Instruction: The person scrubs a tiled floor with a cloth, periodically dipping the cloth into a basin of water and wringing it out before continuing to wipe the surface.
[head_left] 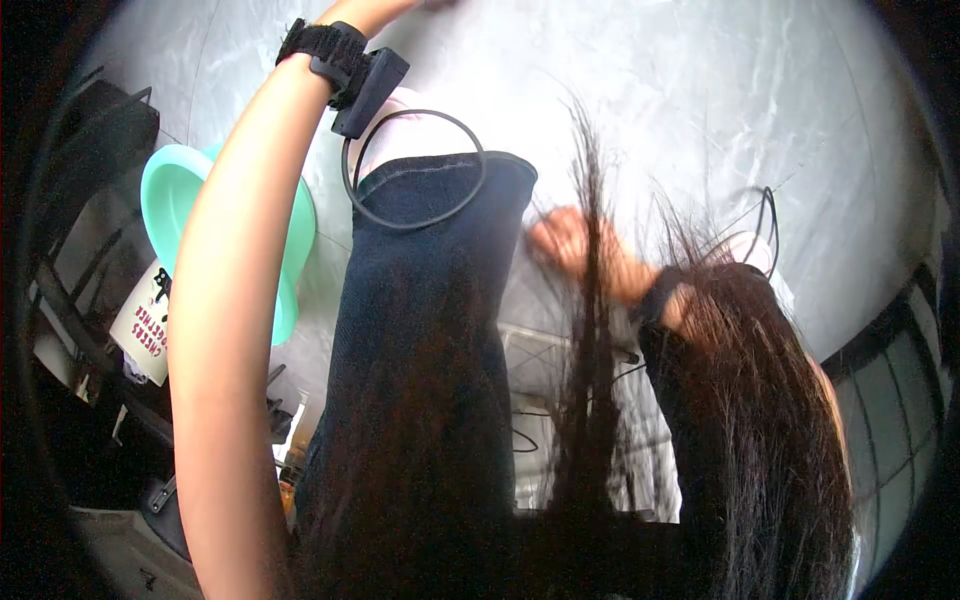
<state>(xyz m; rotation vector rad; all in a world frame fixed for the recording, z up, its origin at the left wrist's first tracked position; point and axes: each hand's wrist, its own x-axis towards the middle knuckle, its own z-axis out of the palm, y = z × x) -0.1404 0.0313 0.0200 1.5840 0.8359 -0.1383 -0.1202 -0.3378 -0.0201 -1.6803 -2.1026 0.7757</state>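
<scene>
My left arm reaches up the left side of the picture. Only the near part of my left hand (375,12) shows at the top edge, and its fingers are out of sight. A black strap with a dark box-shaped device (372,92) is on that wrist, and a black cable loops from it over my trouser leg (430,260). Between my legs, just above the floor, my right hand (568,242) is blurred and looks closed, its fingers curled in. What it holds, if anything, I cannot make out. Long dark hair (590,360) hangs in front and partly covers the right forearm.
Grey marbled floor tiles (680,90) spread ahead. Left of my leg stands a mint-green plastic basin (165,195), partly behind my forearm, beside a white printed container (140,325). Dark furniture (85,240) lines the far left. A dark gridded panel (890,400) stands at right.
</scene>
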